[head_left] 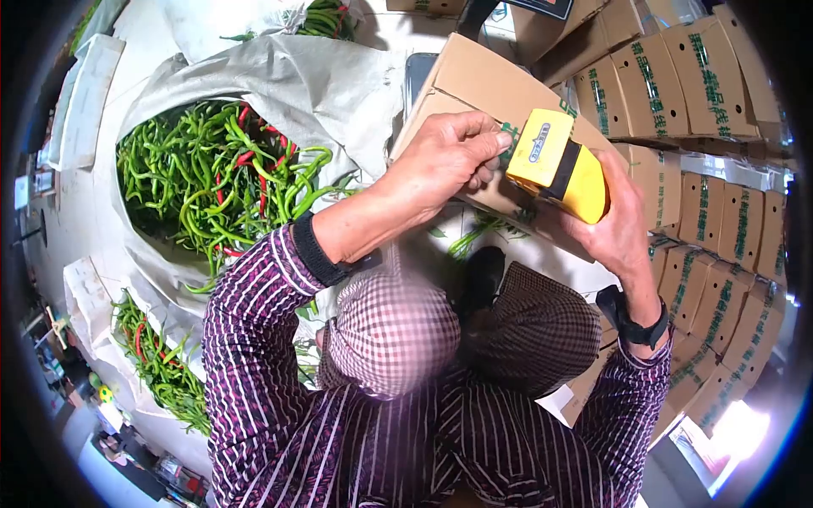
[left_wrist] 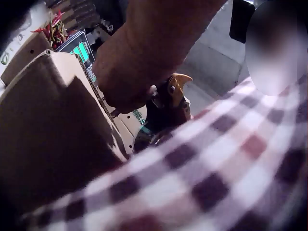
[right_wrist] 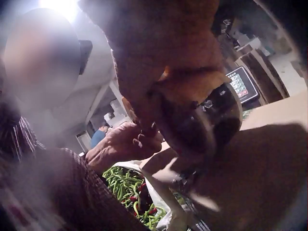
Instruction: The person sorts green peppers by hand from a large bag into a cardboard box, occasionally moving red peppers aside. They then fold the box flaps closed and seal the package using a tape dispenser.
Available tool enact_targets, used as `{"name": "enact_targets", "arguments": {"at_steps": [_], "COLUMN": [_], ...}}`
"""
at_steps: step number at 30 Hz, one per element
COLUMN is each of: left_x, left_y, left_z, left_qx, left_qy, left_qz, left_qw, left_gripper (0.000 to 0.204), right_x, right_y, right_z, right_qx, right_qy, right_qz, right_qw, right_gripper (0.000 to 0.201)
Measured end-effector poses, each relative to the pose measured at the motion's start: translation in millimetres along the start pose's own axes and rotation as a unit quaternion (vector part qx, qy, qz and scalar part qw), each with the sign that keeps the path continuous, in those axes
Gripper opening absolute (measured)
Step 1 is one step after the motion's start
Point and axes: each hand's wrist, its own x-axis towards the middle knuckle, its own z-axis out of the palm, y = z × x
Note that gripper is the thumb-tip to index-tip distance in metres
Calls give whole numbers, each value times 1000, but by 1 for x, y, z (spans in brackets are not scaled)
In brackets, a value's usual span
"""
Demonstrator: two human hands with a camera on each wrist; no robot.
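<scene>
My right hand (head_left: 622,216) grips a yellow tape dispenser (head_left: 546,157) from its right side, above a cardboard box (head_left: 483,80). Close to the dispenser's left end, my left hand (head_left: 457,152) has its fingers curled and its thumb pressed to them, pinching the end of the green-marked tape (head_left: 511,151). The box sits tilted in the head view, with green print on its top. In the right wrist view, the dark roll side of the dispenser (right_wrist: 202,120) shows beneath the right hand, and the left hand (right_wrist: 127,147) is just beside it.
A large pale sack (head_left: 279,72) of green and red chili peppers (head_left: 190,169) stands on the left. Printed cardboard boxes (head_left: 652,85) are stacked along the right. Behind the box is a scale display (left_wrist: 79,50). Checkered-covered knees (head_left: 394,330) are just below the hands.
</scene>
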Motion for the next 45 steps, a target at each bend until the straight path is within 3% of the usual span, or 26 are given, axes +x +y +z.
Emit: {"name": "enact_targets", "arguments": {"at_steps": [1,2,4,5,6,9,14,22,24,30,32,34,36,37,40,42,44,45], "left_x": [-1,-2,-5,-7,-8,-6,7,35,40,81,89,92,94,89,94,102,121,130], "left_y": [4,10,24,36,46,68,53,-1,-26,-101,-116,-118,-113,-114,-117,-123,-106,-101], "left_z": [-5,-10,-20,-31,-56,-144,-213,-247,-246,-208,-199,-192,-193,-196,-200,-206,-200,-176], "left_qx": [107,104,242,271,298,180,95,91,211,325,447,477,579,581,623,550,377,321], "left_qy": [10,9,53,108,150,256,215,208,241,180,202,194,172,175,148,215,307,317], "left_qz": [27,28,95,80,120,131,131,119,68,88,190,169,130,128,-12,102,217,215], "left_qw": [994,994,964,953,935,940,963,967,945,924,851,840,786,785,768,801,847,866], "left_gripper": [22,22,21,21,24,18,15,16,24,30,30,31,29,29,26,39,41,35], "right_x": [1,2,4,4,5,13,40,57,63,67,67,67,68,66,66,60,59,58], "right_y": [-1,-3,-5,-4,-4,-2,-22,-32,-31,-24,-24,-25,-20,-19,-21,-19,-12,-10], "right_z": [2,4,4,1,-2,-10,-2,17,23,37,38,38,40,39,33,35,35,35], "right_qx": [-26,-50,-46,-65,-84,-97,-159,-190,-207,-195,-196,-176,-166,-175,-196,-166,-164,-146], "right_qy": [14,29,17,9,1,5,-10,-49,-63,-45,-48,-53,-43,-43,-40,-27,-19,-20], "right_qz": [-14,-27,-25,-11,2,15,-17,25,26,0,-8,44,32,20,12,36,36,41], "right_qw": [999,998,998,998,997,995,987,980,976,980,979,982,985,983,980,985,986,988], "right_gripper": [57,57,60,62,63,67,63,59,57,51,51,52,53,53,55,57,59,59]}}
